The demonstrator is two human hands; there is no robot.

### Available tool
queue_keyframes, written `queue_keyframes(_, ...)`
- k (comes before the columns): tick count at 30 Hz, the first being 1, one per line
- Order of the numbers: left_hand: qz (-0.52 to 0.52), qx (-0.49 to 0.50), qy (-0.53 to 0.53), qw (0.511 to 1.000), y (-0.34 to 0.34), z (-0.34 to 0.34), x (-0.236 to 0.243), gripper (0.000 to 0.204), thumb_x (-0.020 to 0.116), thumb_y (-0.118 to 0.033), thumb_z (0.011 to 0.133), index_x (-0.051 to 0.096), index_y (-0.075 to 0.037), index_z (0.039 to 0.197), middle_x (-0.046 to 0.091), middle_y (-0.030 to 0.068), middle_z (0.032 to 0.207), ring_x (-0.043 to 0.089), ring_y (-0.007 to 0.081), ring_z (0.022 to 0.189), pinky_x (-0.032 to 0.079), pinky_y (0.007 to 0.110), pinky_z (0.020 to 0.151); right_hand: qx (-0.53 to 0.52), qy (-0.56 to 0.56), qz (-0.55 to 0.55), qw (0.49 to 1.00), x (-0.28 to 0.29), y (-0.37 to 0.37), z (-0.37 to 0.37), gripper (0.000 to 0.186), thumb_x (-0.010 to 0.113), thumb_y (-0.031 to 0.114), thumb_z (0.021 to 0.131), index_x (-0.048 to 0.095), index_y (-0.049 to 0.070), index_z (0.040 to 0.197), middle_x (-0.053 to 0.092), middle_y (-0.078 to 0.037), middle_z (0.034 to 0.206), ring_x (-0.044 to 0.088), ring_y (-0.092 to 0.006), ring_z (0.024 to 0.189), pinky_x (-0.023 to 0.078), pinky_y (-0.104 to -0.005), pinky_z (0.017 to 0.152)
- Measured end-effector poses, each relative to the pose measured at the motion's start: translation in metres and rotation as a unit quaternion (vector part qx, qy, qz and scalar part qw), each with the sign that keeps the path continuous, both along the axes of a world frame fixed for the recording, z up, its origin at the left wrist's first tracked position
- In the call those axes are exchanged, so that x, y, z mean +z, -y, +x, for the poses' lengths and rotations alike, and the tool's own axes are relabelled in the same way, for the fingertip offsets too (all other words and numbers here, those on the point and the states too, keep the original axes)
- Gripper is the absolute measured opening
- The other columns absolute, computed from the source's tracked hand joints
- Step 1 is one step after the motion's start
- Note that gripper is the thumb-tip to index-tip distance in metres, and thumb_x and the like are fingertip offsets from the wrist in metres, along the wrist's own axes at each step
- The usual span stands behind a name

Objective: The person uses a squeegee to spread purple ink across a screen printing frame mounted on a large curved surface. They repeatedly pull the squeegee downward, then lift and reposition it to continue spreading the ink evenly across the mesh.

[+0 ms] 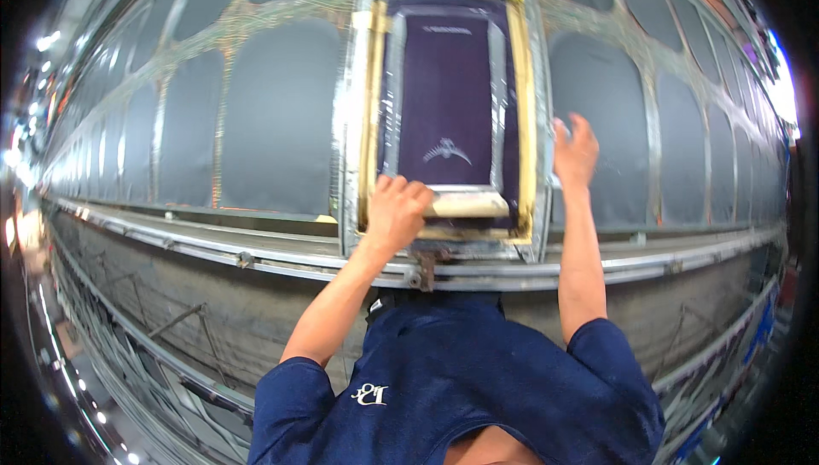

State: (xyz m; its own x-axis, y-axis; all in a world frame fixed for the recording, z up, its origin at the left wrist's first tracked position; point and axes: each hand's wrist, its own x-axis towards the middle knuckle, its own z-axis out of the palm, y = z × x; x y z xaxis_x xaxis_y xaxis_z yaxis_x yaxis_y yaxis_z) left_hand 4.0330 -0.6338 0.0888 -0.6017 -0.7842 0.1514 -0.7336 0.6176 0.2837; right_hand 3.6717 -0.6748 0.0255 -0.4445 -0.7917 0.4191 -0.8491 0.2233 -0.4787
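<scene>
A screen printing frame (pixel 351 107) with metal sides lies on the long table before me. Its dark purple mesh (pixel 448 98) carries pale markings at top and bottom and grey tape strips along the sides. My left hand (pixel 398 213) is closed around the left end of a pale squeegee (pixel 467 204), which lies crosswise near the frame's near end. Just outside the frame's right side, my right hand (pixel 577 154) is raised with thumb and fingers apart and nothing seen in it. Whether it touches the frame's edge I cannot make out.
Rows of dark grey panels (pixel 277 115) with rounded corners cover the table on both sides of the frame. A metal rail (pixel 503 277) runs along the near edge, with a rusty bracket (pixel 426 270) below the frame. Racks (pixel 162 324) stand behind me on the left.
</scene>
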Motion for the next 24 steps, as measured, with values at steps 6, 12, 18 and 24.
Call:
queue_keyframes(6,0.011,0.013,-0.011,1.000,-0.004,0.009,0.000,0.024,0.067,-0.003,0.065,0.070,-0.014,0.086,0.069,-0.0016,0.090,0.060,0.0204,0.084,0.042,0.038,0.081,-0.058,0.213,0.183,0.958,0.005,0.005,0.001,0.038,0.061,0.037,0.100,0.068,0.000,0.092,0.067,-0.015,0.080,0.063,-0.0244,0.076,0.048,-0.0395,0.074)
queue_keyframes(12,0.017,0.030,-0.054,0.998,0.000,0.042,0.022,0.033,0.068,-0.002,0.064,0.070,-0.016,0.094,0.071,-0.0034,0.096,0.062,0.0193,0.088,0.043,0.037,0.082,-0.061,0.287,0.158,0.943,0.074,0.017,0.035,0.031,0.064,0.031,0.100,0.069,0.002,0.088,0.060,-0.004,0.071,0.052,-0.0131,0.065,0.043,-0.0331,0.063)
queue_keyframes(18,0.027,0.054,0.015,0.998,0.030,0.190,0.032,0.037,0.071,0.000,0.062,0.072,-0.018,0.094,0.073,-0.0043,0.099,0.064,0.0199,0.091,0.046,0.039,0.083,0.014,0.334,0.071,0.940,0.041,0.038,0.199,0.029,0.068,0.028,0.097,0.067,0.004,0.081,0.059,-0.002,0.066,0.054,-0.0107,0.064,0.044,-0.0322,0.061)
queue_keyframes(24,-0.041,0.033,0.034,0.998,0.032,0.339,0.049,0.037,0.077,-0.007,0.058,0.070,-0.016,0.094,0.072,-0.0044,0.098,0.062,0.0191,0.082,0.045,0.038,0.077,0.016,0.345,0.050,0.937,0.006,0.062,0.336,0.029,0.068,0.027,0.095,0.066,-0.001,0.087,0.062,-0.011,0.070,0.055,-0.0140,0.067,0.047,-0.0343,0.066)
